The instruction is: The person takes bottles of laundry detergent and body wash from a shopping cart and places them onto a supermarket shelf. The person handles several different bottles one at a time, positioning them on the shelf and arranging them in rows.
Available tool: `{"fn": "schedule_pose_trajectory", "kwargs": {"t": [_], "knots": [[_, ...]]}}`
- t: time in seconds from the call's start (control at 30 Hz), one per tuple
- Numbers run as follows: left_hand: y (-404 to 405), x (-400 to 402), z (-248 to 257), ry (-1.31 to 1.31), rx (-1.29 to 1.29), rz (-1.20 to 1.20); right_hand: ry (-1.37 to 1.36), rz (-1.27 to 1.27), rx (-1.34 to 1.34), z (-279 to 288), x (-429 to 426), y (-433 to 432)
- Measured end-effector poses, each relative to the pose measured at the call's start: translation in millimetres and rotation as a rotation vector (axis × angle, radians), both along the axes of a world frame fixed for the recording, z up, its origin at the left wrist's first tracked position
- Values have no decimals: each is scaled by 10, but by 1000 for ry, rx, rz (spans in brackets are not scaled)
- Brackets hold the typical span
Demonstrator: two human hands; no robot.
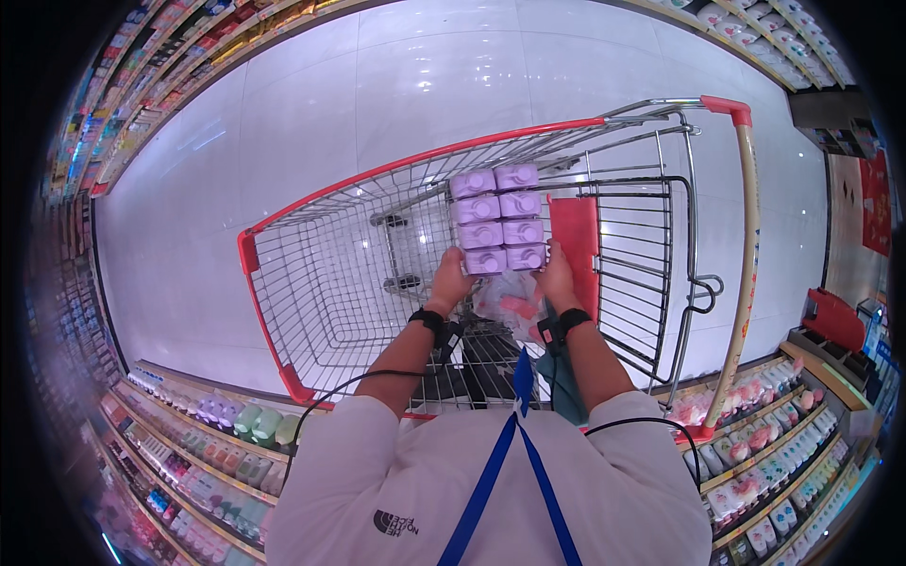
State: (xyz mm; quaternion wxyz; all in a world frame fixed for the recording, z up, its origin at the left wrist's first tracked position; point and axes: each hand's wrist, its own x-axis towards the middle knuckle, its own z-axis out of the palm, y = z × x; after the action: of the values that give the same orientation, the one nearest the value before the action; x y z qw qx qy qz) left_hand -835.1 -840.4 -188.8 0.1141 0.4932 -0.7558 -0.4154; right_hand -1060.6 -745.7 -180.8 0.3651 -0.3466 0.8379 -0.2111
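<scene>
A pack of several lilac pump bottles [500, 221], set in two side-by-side rows with their pump tops up, is inside or just above the wire shopping cart [425, 152]. My left hand [451, 279] grips the left side of its near end. Against the right side of that same end presses my right hand [558, 281]. Between my wrists lies a crumpled clear plastic bag [506, 301] with something pinkish red in it. Whether the pack's underside rests on the cart floor is hidden from above.
The cart's handlebar [747, 212] stands at the right, with a red plastic panel [575, 255] nearer the pack. Shelves of bottles [233, 417] run close beside me on the left, and more shelves [764, 453] on the right. Across the pale tiled floor [304, 106] are further shelves [163, 71].
</scene>
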Motion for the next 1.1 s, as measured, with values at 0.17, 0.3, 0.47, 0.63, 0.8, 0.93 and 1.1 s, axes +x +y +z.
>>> {"fn": "schedule_pose_trajectory", "kwargs": {"t": [0.17, 0.3, 0.47, 0.63, 0.8, 0.93, 1.1], "knots": [[-19, -17, 114, -27, 117, -4, -4, 41, 50, 135, -38, 71], [-127, 52, 281, -70, 164, -68, 95, 154, 153, 387, -93, 110], [-188, 367, 326, -75, 104, -248, 55, 239, 185, 1078, -179, 123], [-436, 519, 977, -232, 48, -457, -241, -34, -25, 2518, 33, 493], [-237, 114, 2110, 189, 12, -717, 172, -256, -314, 3253, 933, 1641], [762, -256, 2716, 327, 164, -1131, 203, -565, -423, 3274, 2023, 2716], [2454, -64, 2649, 160, 474, -1724, 275, -1026, -241, 2740, 3865, 4087]]}}
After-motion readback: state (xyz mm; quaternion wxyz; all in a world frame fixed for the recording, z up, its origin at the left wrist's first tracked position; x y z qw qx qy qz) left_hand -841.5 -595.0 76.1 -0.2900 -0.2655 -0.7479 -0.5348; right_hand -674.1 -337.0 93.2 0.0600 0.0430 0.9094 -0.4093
